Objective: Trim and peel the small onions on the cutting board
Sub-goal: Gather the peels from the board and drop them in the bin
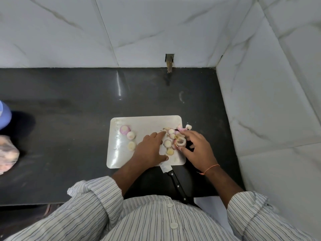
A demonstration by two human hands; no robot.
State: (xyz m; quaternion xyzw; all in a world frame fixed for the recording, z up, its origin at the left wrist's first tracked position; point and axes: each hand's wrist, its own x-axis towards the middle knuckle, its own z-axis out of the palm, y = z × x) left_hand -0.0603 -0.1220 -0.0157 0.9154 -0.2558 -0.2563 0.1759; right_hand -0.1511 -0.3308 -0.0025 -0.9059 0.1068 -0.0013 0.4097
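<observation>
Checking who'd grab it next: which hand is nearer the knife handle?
Left. The left hand lies on the board, its thumb just above the knife handle; the right hand is farther right, among the onion peels.

I count one cutting board (144, 122), one knife (175, 181), two hands, three peeled onions (130, 135) at the board's left, and roughly five more pieces clustered between my hands; exact number unclear.
</observation>
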